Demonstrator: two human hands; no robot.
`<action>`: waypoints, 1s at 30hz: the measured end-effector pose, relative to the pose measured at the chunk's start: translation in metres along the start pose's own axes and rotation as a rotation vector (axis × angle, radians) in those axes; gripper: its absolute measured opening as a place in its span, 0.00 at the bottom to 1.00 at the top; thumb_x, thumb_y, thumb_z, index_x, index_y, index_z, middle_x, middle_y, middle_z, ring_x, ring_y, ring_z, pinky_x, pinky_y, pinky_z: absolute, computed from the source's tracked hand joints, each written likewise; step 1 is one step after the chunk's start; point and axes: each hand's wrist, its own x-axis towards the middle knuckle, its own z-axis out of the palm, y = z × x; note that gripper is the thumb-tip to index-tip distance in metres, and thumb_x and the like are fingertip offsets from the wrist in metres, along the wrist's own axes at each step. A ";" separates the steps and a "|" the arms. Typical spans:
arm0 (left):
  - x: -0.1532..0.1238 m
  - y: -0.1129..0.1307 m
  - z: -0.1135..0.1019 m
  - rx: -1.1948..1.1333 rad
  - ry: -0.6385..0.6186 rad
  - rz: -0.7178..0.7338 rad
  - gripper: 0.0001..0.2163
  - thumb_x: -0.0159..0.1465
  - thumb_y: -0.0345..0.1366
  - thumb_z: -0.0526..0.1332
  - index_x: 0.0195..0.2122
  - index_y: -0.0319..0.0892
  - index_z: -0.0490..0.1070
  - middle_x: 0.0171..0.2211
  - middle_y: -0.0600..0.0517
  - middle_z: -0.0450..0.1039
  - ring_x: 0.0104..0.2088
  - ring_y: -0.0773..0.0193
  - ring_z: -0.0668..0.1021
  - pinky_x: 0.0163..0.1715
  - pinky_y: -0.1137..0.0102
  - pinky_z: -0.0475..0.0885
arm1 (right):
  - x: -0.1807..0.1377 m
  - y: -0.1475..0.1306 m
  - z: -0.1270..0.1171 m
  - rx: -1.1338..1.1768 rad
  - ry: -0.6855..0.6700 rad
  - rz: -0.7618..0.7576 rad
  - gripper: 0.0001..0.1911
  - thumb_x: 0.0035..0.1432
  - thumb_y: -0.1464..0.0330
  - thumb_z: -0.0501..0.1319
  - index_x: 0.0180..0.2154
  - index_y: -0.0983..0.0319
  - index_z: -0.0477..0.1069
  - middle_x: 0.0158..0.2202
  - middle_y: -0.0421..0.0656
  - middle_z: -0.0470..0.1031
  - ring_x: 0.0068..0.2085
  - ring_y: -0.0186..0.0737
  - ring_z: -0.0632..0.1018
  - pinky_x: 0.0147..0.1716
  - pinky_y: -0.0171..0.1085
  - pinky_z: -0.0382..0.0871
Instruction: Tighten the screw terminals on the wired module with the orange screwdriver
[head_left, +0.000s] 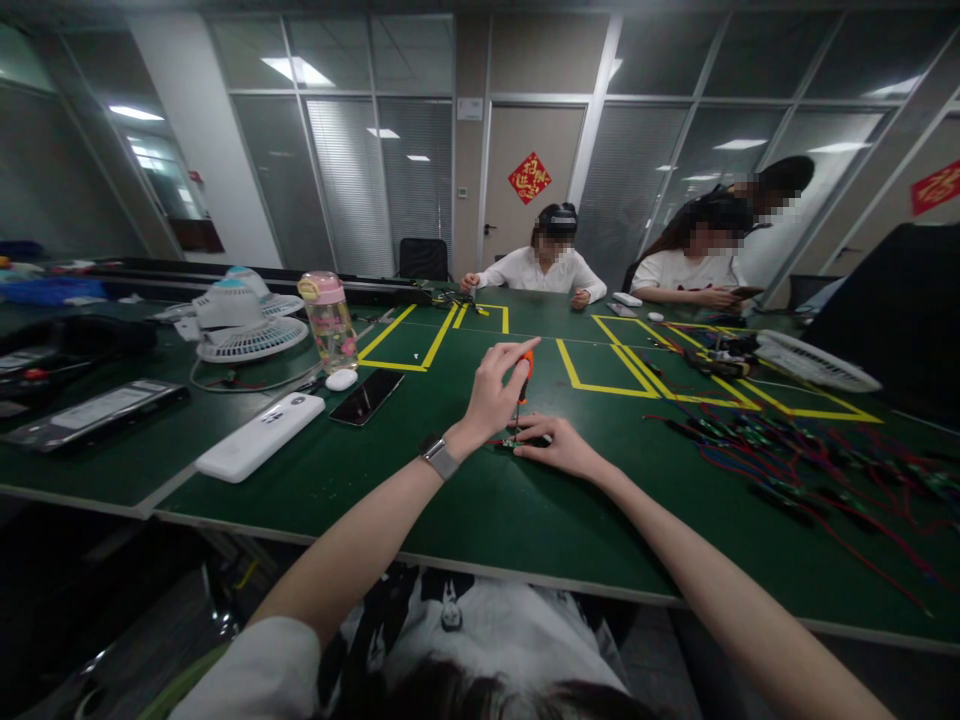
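Observation:
My left hand (495, 385), with a watch on its wrist, grips the orange handle of a screwdriver (528, 370). The screwdriver stands upright, its shaft pointing down at a small circuit board (507, 444) on the green table. My right hand (559, 447) rests low on the tabletop, its fingertips holding the board's right side. A thin red wire shows at the board's left. The exact spot where the tip meets the board is too small to make out.
Left of my hands lie a black phone (367, 397), a white phone-like device (261, 436), a bottle (330, 325) and fans (251, 325). Wired circuit boards (810, 465) are heaped at right. Yellow tape (611, 388) marks the table (465, 520). Several people are across it.

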 end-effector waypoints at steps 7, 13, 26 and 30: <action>0.001 -0.002 0.002 -0.022 0.023 -0.007 0.14 0.65 0.34 0.55 0.51 0.45 0.69 0.41 0.50 0.73 0.42 0.63 0.73 0.45 0.68 0.68 | -0.001 -0.004 -0.001 -0.003 -0.011 0.006 0.11 0.51 0.63 0.65 0.38 0.57 0.79 0.49 0.47 0.75 0.53 0.50 0.73 0.56 0.52 0.61; 0.000 0.000 0.000 0.035 0.062 -0.007 0.12 0.64 0.37 0.57 0.47 0.46 0.73 0.37 0.51 0.67 0.39 0.65 0.71 0.43 0.69 0.68 | 0.000 -0.003 -0.001 0.005 -0.010 0.002 0.11 0.51 0.62 0.65 0.37 0.57 0.79 0.49 0.48 0.76 0.52 0.49 0.74 0.56 0.53 0.60; 0.000 0.000 0.001 0.045 0.085 0.000 0.11 0.63 0.37 0.59 0.46 0.45 0.72 0.36 0.51 0.67 0.38 0.65 0.72 0.42 0.69 0.68 | 0.000 0.000 0.000 -0.007 -0.008 -0.008 0.11 0.51 0.62 0.65 0.38 0.57 0.79 0.49 0.47 0.76 0.52 0.49 0.73 0.55 0.52 0.62; -0.001 -0.002 0.001 0.008 0.068 0.001 0.14 0.67 0.35 0.50 0.50 0.45 0.70 0.42 0.49 0.67 0.44 0.65 0.72 0.47 0.69 0.67 | 0.000 0.000 0.000 -0.004 -0.002 -0.012 0.12 0.51 0.62 0.65 0.38 0.57 0.79 0.49 0.47 0.75 0.52 0.49 0.74 0.54 0.51 0.64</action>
